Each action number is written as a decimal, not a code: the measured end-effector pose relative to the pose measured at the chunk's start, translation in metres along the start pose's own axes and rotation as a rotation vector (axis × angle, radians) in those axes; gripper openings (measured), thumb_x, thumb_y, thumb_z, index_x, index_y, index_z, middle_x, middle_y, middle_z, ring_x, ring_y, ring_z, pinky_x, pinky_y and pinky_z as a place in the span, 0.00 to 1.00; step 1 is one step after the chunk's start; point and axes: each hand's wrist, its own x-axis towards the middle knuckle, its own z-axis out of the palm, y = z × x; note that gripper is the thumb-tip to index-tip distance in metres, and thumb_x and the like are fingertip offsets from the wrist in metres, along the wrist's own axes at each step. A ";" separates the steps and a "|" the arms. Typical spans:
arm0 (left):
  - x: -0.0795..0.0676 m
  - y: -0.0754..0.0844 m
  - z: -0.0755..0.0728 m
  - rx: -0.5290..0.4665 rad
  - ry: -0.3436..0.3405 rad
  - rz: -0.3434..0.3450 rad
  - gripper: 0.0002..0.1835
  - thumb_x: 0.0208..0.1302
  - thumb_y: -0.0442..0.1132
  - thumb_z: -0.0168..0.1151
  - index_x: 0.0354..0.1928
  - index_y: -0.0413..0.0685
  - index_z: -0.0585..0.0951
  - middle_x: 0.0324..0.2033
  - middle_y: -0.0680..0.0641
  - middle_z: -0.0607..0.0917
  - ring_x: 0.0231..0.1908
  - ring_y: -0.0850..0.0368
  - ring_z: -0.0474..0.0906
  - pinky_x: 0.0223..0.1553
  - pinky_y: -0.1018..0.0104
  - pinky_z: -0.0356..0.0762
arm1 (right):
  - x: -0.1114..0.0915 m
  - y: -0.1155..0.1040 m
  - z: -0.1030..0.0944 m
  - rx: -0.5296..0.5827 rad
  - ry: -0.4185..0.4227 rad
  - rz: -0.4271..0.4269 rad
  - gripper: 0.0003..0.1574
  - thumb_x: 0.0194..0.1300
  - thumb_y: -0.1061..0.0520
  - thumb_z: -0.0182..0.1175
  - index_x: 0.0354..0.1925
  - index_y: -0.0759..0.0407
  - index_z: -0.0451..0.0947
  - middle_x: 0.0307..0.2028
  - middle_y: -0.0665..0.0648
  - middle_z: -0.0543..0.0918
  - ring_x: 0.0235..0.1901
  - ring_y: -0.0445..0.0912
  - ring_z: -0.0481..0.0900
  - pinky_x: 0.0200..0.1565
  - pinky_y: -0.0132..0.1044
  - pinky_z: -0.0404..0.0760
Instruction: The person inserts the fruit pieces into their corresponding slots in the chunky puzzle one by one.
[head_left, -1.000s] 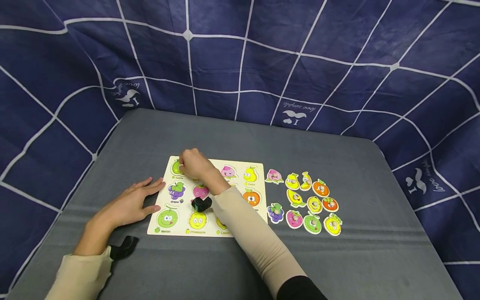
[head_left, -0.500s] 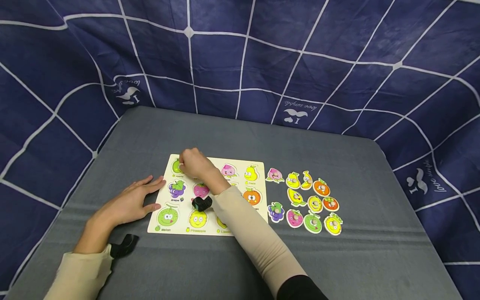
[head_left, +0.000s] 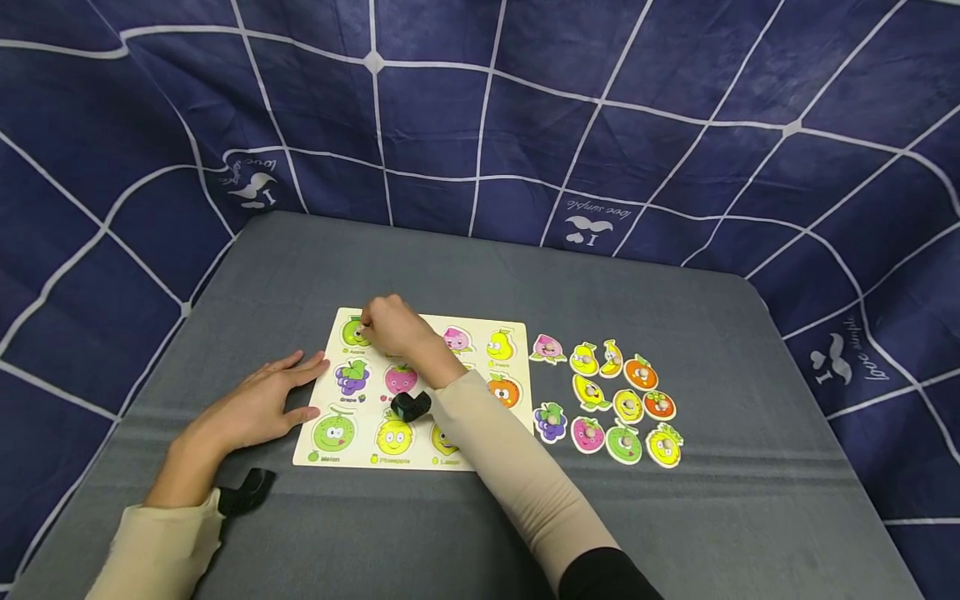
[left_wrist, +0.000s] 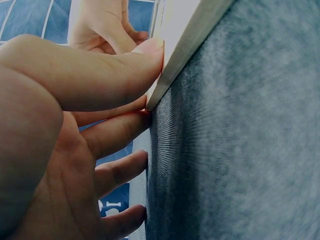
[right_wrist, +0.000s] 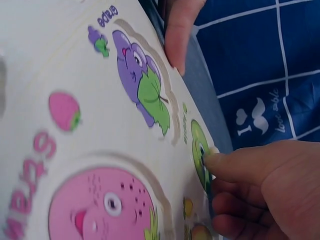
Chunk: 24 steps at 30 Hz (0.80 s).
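Observation:
A cream wooden fruit puzzle board (head_left: pixel 300 457) lies flat on the table, with fruit pictures in shallow recesses. At its far left corner sits a green apple puzzle piece (right_wrist: pixel 199 150); my right hand (head_left: pixel 396 325) pinches it by the small knob, thumb on the near side and the other fingers curled. The fingertips are partly hidden in the head view. My left hand (head_left: pixel 258 408) lies spread along the board's left side. In the left wrist view its thumb (left_wrist: pixel 135 75) touches the board's edge, and other fingertips rest on the grey cloth.
Right of the board lie several loose knobbed pieces, among them a peach (head_left: pixel 548 349), grapes (head_left: pixel 551 422), a strawberry (head_left: pixel 587 435) and a melon (head_left: pixel 624 442). A grey cloth (head_left: pixel 712 517) covers the table. Blue curtains (head_left: pixel 480 108) with white lines stand behind and at both sides.
My right hand has shifted very slightly to the right, showing more of the apple. The left hand and the loose pieces stay in place.

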 end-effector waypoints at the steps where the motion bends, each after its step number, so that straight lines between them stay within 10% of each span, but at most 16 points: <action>1: 0.000 0.000 0.000 -0.001 0.000 0.001 0.38 0.58 0.39 0.72 0.69 0.34 0.69 0.68 0.33 0.67 0.68 0.27 0.57 0.61 0.25 0.52 | -0.001 0.001 -0.001 0.004 0.001 -0.001 0.17 0.67 0.60 0.62 0.20 0.54 0.76 0.16 0.46 0.68 0.18 0.37 0.65 0.21 0.26 0.61; 14: 0.000 -0.003 0.002 0.001 0.001 -0.001 0.39 0.57 0.40 0.73 0.69 0.34 0.69 0.68 0.33 0.68 0.68 0.27 0.57 0.60 0.24 0.53 | -0.016 0.013 -0.010 0.018 0.028 -0.018 0.20 0.67 0.61 0.59 0.18 0.54 0.68 0.16 0.48 0.64 0.18 0.38 0.62 0.21 0.27 0.59; 24: 0.000 -0.001 0.001 -0.001 -0.005 -0.012 0.38 0.58 0.37 0.72 0.69 0.34 0.68 0.69 0.33 0.67 0.69 0.27 0.56 0.61 0.25 0.52 | -0.033 0.018 -0.019 0.055 0.041 0.013 0.14 0.69 0.59 0.61 0.49 0.63 0.85 0.26 0.52 0.79 0.25 0.40 0.71 0.34 0.26 0.71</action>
